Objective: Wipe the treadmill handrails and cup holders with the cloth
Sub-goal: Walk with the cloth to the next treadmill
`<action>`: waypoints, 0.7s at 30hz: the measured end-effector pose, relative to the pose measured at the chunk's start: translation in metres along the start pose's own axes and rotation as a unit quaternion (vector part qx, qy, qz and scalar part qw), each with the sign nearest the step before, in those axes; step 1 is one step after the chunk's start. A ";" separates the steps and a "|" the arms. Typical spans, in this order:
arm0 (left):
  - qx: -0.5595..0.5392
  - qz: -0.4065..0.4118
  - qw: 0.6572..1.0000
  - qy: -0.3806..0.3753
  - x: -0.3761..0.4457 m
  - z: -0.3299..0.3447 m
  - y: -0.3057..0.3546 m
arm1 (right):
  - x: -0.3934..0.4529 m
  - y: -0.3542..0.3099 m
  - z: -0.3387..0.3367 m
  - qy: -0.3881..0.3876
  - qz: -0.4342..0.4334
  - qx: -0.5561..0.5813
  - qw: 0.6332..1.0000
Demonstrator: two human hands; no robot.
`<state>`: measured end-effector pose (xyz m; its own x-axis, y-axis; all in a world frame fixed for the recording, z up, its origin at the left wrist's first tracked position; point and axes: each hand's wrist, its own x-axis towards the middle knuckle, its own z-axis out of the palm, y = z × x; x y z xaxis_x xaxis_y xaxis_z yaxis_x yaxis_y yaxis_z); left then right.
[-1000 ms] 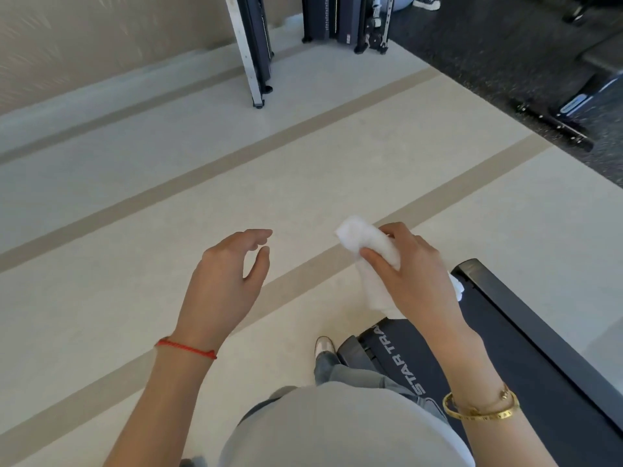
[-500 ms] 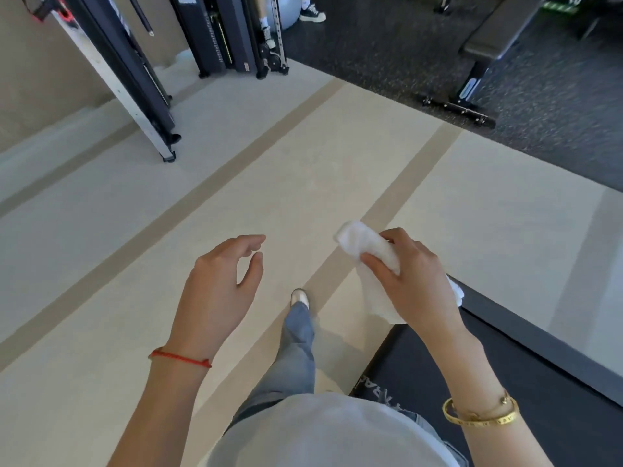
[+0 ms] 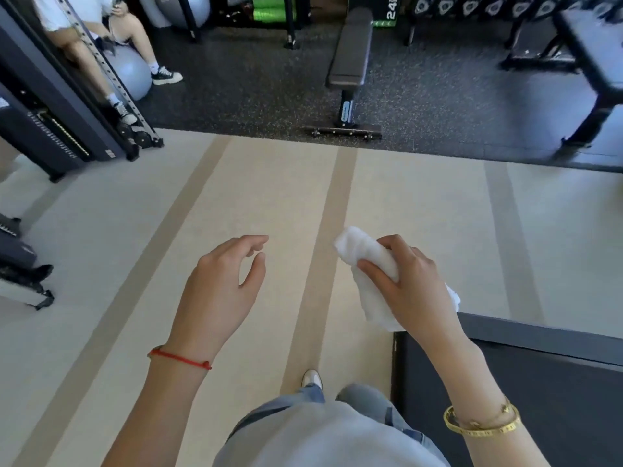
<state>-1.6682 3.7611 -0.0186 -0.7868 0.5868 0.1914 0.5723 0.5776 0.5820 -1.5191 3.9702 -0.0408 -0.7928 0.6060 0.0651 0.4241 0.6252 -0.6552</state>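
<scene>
Overall floor (image 3: 256, 203): pale beige surface with darker tan stripes; meets a dark speckled rubber mat (image 3: 253, 96) at the far side.
Treadmill (image 3: 539, 399): black deck with grey edge rail, lower right corner of the view, beside the person's right leg; handrails and cup holders out of frame.
Weight bench (image 3: 349, 48): black padded bench on the rubber mat, far centre, well apart from both hands.
Cable machine (image 3: 60, 123): dark frame at far left; a second person sits behind it on a grey exercise ball (image 3: 133, 74).
Left hand (image 3: 219, 291): raised over the floor, fingers relaxed and loosely curved, holding nothing; red cord at the wrist.
Right hand (image 3: 411, 291): fingers and thumb curled round the cloth; gold bangles at the wrist.
Cloth (image 3: 364, 254): white, bunched, gripped in the right hand above the floor, near the treadmill's front corner, touching no equipment.
</scene>
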 end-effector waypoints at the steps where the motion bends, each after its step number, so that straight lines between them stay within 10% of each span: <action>1: -0.003 0.018 1.000 -0.015 0.021 0.004 0.000 | 0.010 0.001 -0.003 0.015 0.017 0.001 1.000; 21: -0.053 0.210 0.963 -0.162 0.385 0.182 0.112 | 0.249 0.132 -0.094 0.180 0.227 -0.028 0.957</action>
<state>-1.8647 4.1551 -0.0238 -0.3681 0.9119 0.1814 0.7840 0.1995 0.5878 -1.6198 4.2500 -0.0403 -0.3229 0.9453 0.0458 0.7196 0.2767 -0.6369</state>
